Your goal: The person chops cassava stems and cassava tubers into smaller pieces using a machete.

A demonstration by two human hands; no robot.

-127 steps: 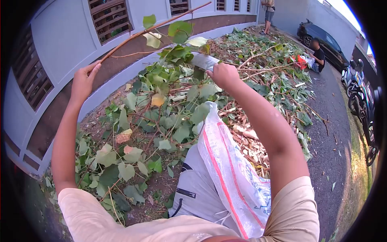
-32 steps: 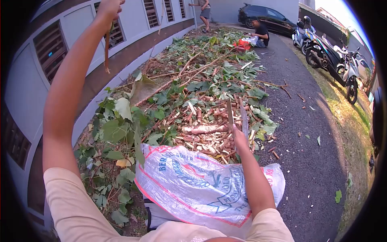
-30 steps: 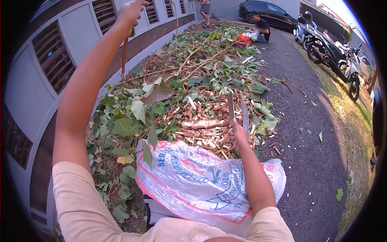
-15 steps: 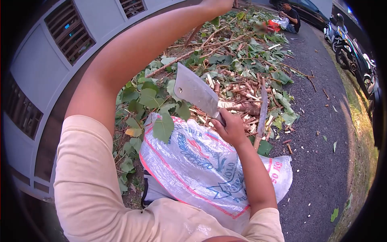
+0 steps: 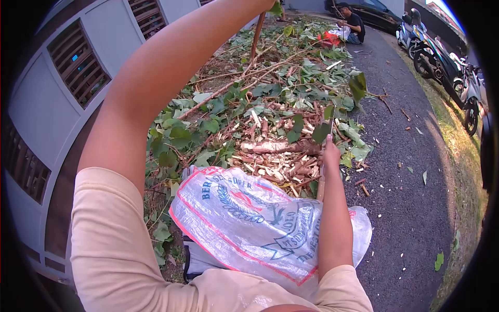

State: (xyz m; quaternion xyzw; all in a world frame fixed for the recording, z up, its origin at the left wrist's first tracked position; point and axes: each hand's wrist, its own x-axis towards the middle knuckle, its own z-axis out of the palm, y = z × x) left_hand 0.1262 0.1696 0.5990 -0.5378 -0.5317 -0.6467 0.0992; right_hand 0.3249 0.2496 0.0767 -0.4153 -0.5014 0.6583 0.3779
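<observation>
My right hand is closed around the handle of a cleaver, whose blade shows nearly edge-on, partly behind leaves. It is at the right end of a thick piece of branch lying on chopped sticks and pale chips. My left arm reaches up past the top edge, and the hand is outside the frame. A brown branch hangs down near that wrist. A white printed sack covers my lap. Below my right hand, a long wooden handle lies beside the chips.
Leafy cut branches spread across the ground ahead. Another person sits at the back beside a red bag. Parked motorcycles line the right side of the asphalt. A grey wall with slatted openings stands at left.
My right hand has moved right and slightly up with the cleaver, whose blade has turned from broadside to nearly edge-on. My left hand has left the top of the view. Leaves now hang near the cleaver.
</observation>
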